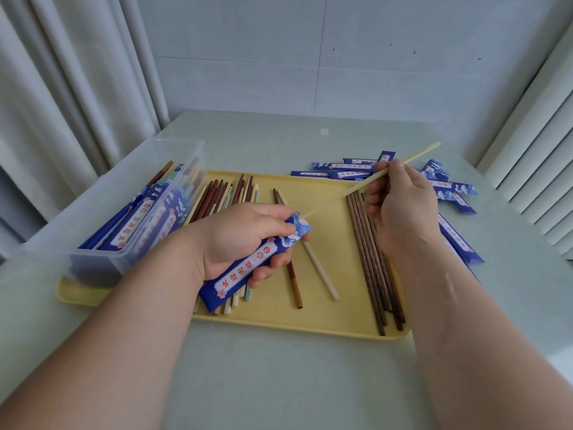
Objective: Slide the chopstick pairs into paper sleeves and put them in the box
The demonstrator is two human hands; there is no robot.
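My left hand (245, 237) grips a blue paper sleeve (248, 271) with red characters, held slanted over the yellow tray (310, 324). My right hand (400, 206) pinches pale cream chopsticks (412, 161), whose tips point into the sleeve's open upper end. A clear plastic box (130, 212) on the tray's left holds several sleeved pairs. On the tray lie a reddish-brown and pale bundle (223, 193), one brown chopstick (294, 287) and one cream chopstick (322, 274) in the middle, and several dark wooden chopsticks (372, 274) on the right.
A scatter of empty blue sleeves (449, 187) lies on the pale table (279, 383) to the right of the tray, some under my right forearm. Curtains hang at the left, a radiator-like slatted panel (542, 169) stands at the right.
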